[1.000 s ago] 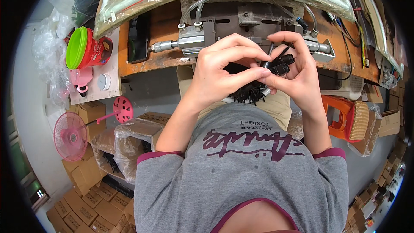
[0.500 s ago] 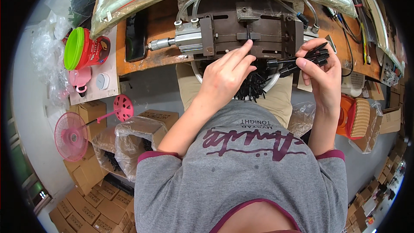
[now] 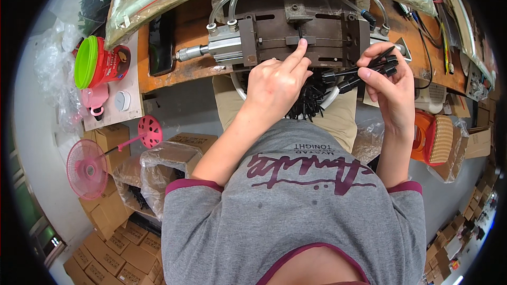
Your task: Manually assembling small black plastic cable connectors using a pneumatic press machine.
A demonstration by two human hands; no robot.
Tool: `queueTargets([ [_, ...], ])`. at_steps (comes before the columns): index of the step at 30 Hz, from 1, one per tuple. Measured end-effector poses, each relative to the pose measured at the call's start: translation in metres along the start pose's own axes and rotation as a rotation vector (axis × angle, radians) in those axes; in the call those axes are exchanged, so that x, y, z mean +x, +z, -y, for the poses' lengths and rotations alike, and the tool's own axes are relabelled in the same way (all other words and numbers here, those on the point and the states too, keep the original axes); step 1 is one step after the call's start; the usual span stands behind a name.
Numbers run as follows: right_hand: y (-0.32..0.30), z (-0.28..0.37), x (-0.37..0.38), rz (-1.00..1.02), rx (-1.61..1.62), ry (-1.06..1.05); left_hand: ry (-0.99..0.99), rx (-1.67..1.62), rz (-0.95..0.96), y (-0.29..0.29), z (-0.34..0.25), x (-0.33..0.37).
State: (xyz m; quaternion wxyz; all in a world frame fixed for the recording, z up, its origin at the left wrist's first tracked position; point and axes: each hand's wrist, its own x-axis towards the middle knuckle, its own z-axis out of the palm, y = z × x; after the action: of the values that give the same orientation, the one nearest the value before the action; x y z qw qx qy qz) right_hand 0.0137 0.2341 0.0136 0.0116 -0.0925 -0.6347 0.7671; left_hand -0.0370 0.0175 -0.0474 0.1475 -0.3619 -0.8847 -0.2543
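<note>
At our wooden bench (image 3: 174,71), left hand (image 3: 277,82) fingertip should seat squarely in the press fixture (image 3: 301,34) while right hand (image 3: 388,82) stays clamped on black cable ties (image 3: 364,68).

a worn orange-brown wooden workbench (image 3: 174,71) runs over a grey concrete floor (image 3: 179,108), with stacked brown cardboard boxes (image 3: 113,250) below left.

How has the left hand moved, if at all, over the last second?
Yes. The left hand left the right hand and its black parts, reaching up to the metal fixture on the bench.
</note>
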Motion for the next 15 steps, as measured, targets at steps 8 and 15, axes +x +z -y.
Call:
queueTargets([
  [8,0.002,-0.007,0.003,0.039,-0.014,0.018,-0.386,-0.792,0.063,-0.036,-0.009,0.015],
  [15,0.027,-0.014,0.006,0.249,-0.002,-0.022,-0.398,-1.175,0.353,-0.034,-0.03,0.02],
])
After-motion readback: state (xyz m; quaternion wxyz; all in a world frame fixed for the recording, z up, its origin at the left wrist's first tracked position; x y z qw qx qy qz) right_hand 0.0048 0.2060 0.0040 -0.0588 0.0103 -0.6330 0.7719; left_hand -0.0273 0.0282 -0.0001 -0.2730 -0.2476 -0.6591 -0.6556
